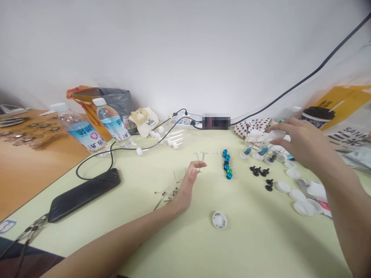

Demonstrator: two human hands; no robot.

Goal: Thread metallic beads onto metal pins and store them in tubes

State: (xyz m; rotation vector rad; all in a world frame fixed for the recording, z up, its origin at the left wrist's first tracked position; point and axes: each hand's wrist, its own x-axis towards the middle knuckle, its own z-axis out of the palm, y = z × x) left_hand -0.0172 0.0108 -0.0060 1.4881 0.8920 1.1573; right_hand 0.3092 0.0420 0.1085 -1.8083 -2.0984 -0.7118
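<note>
My left hand (188, 185) rests on its edge on the pale green table, fingers curled, beside a pile of pins and small metal rods (169, 195). Whether its fingertips hold anything is hard to make out. At the right, my right hand (292, 137) is raised over small containers, its thumb and fingers around a clear, whitish container (275, 136). Blue and green metallic pieces (227, 164) lie in a row between the hands. Black pieces (259, 170) lie to their right. A small white cap with tiny pieces inside (219, 220) sits nearer to me.
Two water bottles (85, 133) and a black phone-like device (84, 195) with a cable are at the left. Clear tubes (176, 137) lie at the back by a power strip (185, 122). White lids (303, 204) and a dark-lidded cup (317, 116) stand at the right.
</note>
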